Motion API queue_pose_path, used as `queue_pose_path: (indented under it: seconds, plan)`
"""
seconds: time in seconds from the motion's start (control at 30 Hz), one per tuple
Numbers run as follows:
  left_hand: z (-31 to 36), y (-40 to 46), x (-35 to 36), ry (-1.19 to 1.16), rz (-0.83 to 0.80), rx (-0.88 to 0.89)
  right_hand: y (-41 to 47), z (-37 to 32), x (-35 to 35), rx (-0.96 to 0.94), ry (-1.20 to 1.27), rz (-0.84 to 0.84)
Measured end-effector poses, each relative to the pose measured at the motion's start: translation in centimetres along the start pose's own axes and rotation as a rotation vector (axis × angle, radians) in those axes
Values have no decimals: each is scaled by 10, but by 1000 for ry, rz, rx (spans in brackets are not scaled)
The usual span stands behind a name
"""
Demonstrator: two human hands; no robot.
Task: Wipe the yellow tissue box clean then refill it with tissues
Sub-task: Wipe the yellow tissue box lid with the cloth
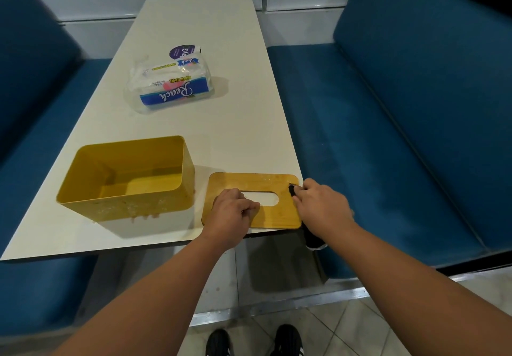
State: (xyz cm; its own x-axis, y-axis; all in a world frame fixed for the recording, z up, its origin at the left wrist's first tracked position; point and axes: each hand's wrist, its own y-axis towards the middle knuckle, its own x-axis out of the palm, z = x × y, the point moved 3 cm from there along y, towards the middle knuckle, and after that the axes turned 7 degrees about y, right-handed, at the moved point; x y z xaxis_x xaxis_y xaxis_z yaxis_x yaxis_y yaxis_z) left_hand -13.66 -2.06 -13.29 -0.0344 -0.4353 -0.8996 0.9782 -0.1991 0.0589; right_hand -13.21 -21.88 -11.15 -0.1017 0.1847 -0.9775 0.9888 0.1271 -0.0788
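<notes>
The yellow tissue box (127, 181) stands open and empty on the near left of the white table (227, 133), with specks and smears on its front wall. Its wooden lid (255, 181), with an oval slot, lies flat beside it at the table's near right corner. My left hand (231, 214) rests on the lid's left part with fingers curled at the slot's edge. My right hand (321, 206) grips a black cloth (313, 239) and presses it on the lid's right edge; the cloth's tail hangs below the table. A plastic pack of paper tissues (171, 84) lies farther back.
Blue padded bench seats (401, 133) flank the table on both sides, and a white wall panel runs behind it. Tiled floor and my black shoes (255, 340) show below the table's near edge.
</notes>
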Motion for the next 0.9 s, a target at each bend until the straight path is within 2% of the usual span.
queue_pose_path:
  seconds: [0.13, 0.3, 0.43, 0.57, 0.7, 0.9]
  plan:
    - [1, 0, -1, 17, 4, -10, -6, -15, 10, -151, -74, -5]
    - [2, -1, -2, -5, -6, -12, 0, -3, 5, -11, -44, 27]
    - [2, -1, -3, 12, -5, -9, -5, -14, 10, -159, -49, -8]
    - [3, -1, -4, 1, -25, -20, 0, -2, 6, -26, 14, 24]
    - [4, -1, -3, 34, -39, -27, -3, -10, 13, -106, -12, 4]
    - [13, 8, -13, 171, -104, 45, -4, -8, 13, -118, -35, 11]
